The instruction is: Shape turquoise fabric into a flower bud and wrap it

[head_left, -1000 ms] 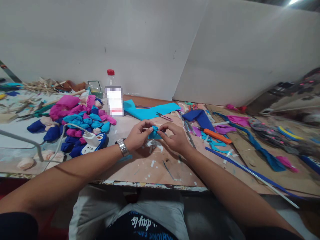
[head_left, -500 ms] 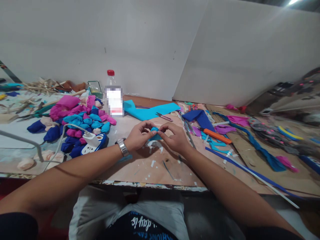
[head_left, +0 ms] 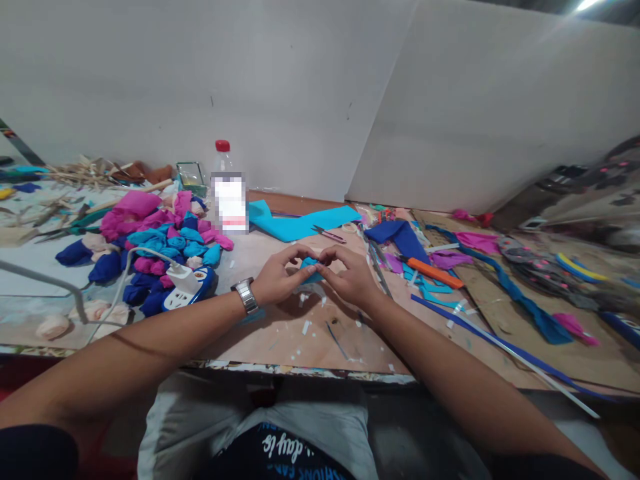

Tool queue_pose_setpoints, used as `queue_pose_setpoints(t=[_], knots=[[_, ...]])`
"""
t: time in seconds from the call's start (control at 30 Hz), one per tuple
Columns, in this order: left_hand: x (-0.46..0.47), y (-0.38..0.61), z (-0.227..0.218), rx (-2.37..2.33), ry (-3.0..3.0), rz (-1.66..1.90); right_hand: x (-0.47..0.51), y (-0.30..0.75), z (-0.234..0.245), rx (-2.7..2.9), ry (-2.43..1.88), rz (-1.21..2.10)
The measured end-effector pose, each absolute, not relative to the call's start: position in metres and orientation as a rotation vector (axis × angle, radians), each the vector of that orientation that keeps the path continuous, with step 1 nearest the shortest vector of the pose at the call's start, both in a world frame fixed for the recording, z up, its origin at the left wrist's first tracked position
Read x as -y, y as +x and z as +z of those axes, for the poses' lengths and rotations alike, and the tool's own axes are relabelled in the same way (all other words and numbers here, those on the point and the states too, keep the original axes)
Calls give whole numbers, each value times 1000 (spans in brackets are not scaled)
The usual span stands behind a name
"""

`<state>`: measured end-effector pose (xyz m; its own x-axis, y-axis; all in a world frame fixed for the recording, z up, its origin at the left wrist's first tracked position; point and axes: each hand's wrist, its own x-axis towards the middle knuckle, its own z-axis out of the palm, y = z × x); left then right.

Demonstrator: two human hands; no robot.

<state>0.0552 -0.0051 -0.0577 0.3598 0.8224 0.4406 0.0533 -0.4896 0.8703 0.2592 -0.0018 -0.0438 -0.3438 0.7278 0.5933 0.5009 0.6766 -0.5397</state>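
Observation:
Between my two hands is a small folded piece of light blue crepe paper, held above the table. My left hand, with a metal watch on its wrist, pinches it from the left. From the right, my right hand grips it with thumb and fingers. Both thumbs meet on its near side, and the fingers behind are partly hidden. Beyond the hands lie a long light blue crepe strip and small pointed snips.
At left are a pile of crumpled paper rosettes, a power strip with a cable, and a bottle with a red cap. To the right lie an orange utility knife, a dark blue strip, a thin white rod and cardboard.
The light blue paper has been turned and folded between my fingertips, and its lower flap hangs differently. Both hands stay in nearly the same place.

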Motion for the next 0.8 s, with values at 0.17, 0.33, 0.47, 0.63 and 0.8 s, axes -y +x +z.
queue_pose_setpoints(t=[0.17, 0.33, 0.47, 0.63, 0.8], knots=[[6, 56, -58, -792, 1790, 1190, 2, 259, -44, 2019, -969, 343], [3, 57, -63, -768, 1669, 1195, 2, 260, -44, 2039, -943, 375], [0, 57, -67, -747, 1629, 1223, 3, 260, -41, 2046, -912, 352], [0, 57, -66, -739, 1647, 1233, 4, 258, -37, 2078, -880, 319], [3, 57, -64, -744, 1610, 1170, 3, 259, -38, 2090, -872, 285]])
